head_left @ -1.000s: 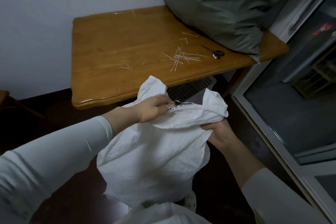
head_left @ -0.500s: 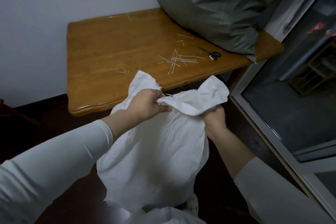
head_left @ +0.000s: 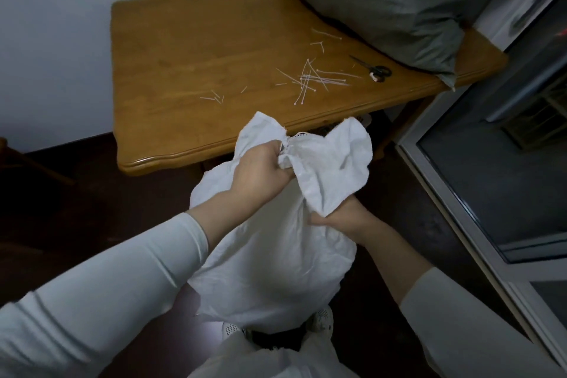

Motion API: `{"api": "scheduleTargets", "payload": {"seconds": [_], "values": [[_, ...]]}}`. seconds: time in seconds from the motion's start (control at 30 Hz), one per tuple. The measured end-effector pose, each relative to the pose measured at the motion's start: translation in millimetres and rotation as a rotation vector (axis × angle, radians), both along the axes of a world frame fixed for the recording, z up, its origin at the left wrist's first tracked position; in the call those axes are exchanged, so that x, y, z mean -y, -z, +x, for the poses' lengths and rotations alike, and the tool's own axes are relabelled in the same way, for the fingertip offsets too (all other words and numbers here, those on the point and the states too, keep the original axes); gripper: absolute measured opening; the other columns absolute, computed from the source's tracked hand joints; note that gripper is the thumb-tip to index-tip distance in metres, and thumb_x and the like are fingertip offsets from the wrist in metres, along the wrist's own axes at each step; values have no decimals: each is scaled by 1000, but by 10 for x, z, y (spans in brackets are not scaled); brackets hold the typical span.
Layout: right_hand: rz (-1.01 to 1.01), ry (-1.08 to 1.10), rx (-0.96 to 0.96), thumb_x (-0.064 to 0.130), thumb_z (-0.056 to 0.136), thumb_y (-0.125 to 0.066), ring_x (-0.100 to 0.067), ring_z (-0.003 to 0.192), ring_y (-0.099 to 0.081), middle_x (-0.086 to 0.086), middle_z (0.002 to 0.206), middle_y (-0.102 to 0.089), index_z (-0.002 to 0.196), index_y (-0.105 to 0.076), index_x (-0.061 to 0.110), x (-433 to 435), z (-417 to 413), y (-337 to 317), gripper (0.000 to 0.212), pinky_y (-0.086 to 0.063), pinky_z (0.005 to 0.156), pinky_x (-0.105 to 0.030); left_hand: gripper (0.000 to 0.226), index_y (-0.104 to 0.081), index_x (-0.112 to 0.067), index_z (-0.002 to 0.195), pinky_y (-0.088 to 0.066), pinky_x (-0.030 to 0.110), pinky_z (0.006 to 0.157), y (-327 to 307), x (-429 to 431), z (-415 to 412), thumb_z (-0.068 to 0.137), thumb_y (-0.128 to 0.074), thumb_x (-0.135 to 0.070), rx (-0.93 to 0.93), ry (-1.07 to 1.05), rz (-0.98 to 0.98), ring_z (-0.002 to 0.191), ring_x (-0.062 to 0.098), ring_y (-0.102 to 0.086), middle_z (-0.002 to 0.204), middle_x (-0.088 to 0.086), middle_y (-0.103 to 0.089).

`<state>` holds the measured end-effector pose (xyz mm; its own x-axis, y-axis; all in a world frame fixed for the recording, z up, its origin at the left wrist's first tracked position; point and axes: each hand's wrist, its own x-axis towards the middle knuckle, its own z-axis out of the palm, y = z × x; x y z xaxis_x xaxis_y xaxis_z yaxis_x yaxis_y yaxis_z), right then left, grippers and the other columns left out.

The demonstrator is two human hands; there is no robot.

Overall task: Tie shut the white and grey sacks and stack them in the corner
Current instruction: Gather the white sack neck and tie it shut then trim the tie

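The white sack [head_left: 270,270] was held upright above the dark floor [head_left: 92,209], just on the near side of the wooden worktop [head_left: 199,55]. Its mouth was bunched together and flared out above the hands.

The left hand [head_left: 257,175] had a closed grip on the gathered neck, with the fingers curled into the cloth on the left side. The right hand [head_left: 340,218] sat lower and to the right, partly covered by the drooping flap of the mouth. The part of its grip that showed was closed on the sack's cloth below the neck.

The grey sack [head_left: 383,0] lay full on the far right corner of the worktop, against the wall and the window frame [head_left: 460,193]. Loose white cable ties [head_left: 310,80] were scattered across the middle of the worktop. A pair of scissors [head_left: 372,67] lay just right of them, near the grey sack.
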<state>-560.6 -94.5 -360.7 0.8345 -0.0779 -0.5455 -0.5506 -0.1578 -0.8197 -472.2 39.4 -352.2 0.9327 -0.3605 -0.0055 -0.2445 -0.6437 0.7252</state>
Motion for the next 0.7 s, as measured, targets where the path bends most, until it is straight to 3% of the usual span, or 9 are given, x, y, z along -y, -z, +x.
{"api": "scheduleTargets", "payload": {"seconds": [0.07, 0.17, 0.23, 0.33, 0.4, 0.47, 0.57, 0.6, 0.7], "values": [[-67, -175, -88, 21, 71, -80, -24, 126, -47, -2, 133, -50, 131, -44, 21, -65, 17, 22, 70, -46, 100, -33, 32, -38, -21, 58, -41, 35, 58, -25, 57, -45, 77, -62, -30, -27, 81, 5, 68, 26, -56, 61, 1, -53], [-132, 25, -27, -1, 92, -50, -26, 117, -48, -20, 139, -44, 135, -36, -6, -173, 138, 134, 45, -42, 71, -2, 30, -42, -17, 60, -43, 36, 59, -45, 154, -146, 76, -62, -32, -77, 166, -18, 64, 21, -54, 61, 2, -54], [-90, 203, 23, -8, 93, -43, -20, 96, -49, -17, 122, -55, 130, -40, -10, -180, 201, 274, 38, -42, 60, -3, 25, -47, -14, 64, -41, 31, 60, -92, 164, -111, 83, -62, -19, -185, 228, -19, 64, 15, -50, 63, 0, -51], [-53, 192, -48, 10, 91, -57, -22, 105, -50, -7, 101, -55, 115, -53, 7, -130, 186, 282, 24, -45, 81, -20, 12, -57, -7, 85, -39, 22, 58, -188, 115, 83, 91, -48, -9, -519, 274, -43, 74, 17, -48, 79, 7, -55], [70, 267, -62, 11, 90, -60, -32, 123, -46, -20, 124, -53, 126, -47, 2, -98, 148, 277, 39, -42, 95, -30, 21, -61, -4, 103, -44, 26, 72, -138, 122, 277, 89, -45, -4, -406, 370, 203, 95, 21, -52, 107, 13, -61], [263, 345, -11, 16, 78, -74, -34, 123, -47, -18, 122, -55, 130, -43, -1, -80, 58, 273, 63, -48, 85, -24, 35, -58, -7, 119, -38, 34, 99, -56, 166, 414, 86, -46, -8, -94, 663, 654, 132, 23, -36, 140, 7, -46], [438, 493, 74, 50, 9, -90, -18, 94, -60, -1, 98, -58, 116, -45, 8, 3, -25, 432, 124, -55, 65, -18, 41, -48, -24, 132, 0, 49, 115, 3, 195, 475, 92, -39, -26, 192, 1034, 1120, 146, 19, -3, 150, -2, -34], [427, 494, 44, 52, 15, -90, -18, 95, -60, -4, 103, -59, 117, -44, 9, 39, -27, 455, 120, -56, 72, -22, 43, -43, -29, 136, 5, 50, 115, -8, 165, 488, 94, -36, -31, 212, 1049, 1224, 145, 19, -13, 145, -3, -41], [252, 370, -95, 19, 86, -64, -30, 125, -46, -19, 137, -47, 136, -37, 5, 80, -6, 475, 58, -37, 108, -38, 45, -52, -27, 124, -15, 49, 111, -59, -28, 485, 87, -38, -47, 147, 816, 1414, 122, 23, -46, 122, -2, -58]]}}
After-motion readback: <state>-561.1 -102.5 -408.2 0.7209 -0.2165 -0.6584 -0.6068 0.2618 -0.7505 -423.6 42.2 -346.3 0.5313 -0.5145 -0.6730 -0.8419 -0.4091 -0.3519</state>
